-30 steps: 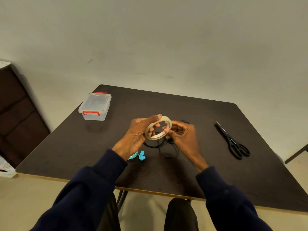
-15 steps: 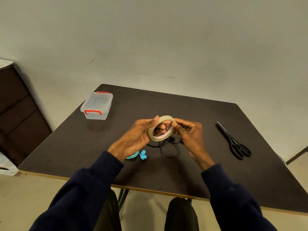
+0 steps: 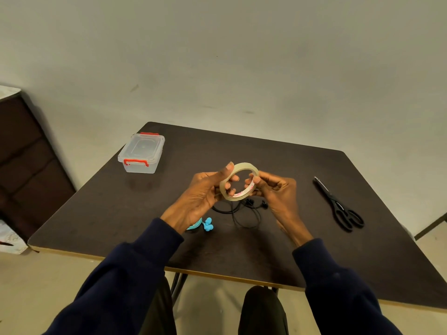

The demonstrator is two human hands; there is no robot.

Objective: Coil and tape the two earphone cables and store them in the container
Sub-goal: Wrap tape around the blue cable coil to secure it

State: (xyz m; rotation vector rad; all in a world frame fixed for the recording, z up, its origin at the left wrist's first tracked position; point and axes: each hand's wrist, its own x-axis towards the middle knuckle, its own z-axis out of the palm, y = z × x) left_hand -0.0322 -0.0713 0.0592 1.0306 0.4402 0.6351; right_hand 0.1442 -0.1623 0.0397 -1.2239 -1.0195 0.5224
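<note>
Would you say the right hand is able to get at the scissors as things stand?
Probably yes, though not at once: the right hand pinches the tape roll, which the left hand also holds. The scissors lie on the table to its right, with only bare tabletop between.

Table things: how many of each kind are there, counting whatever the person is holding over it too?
container: 1
tape roll: 1
earphones: 2, black pair and blue pair
scissors: 1
Total: 5
</note>
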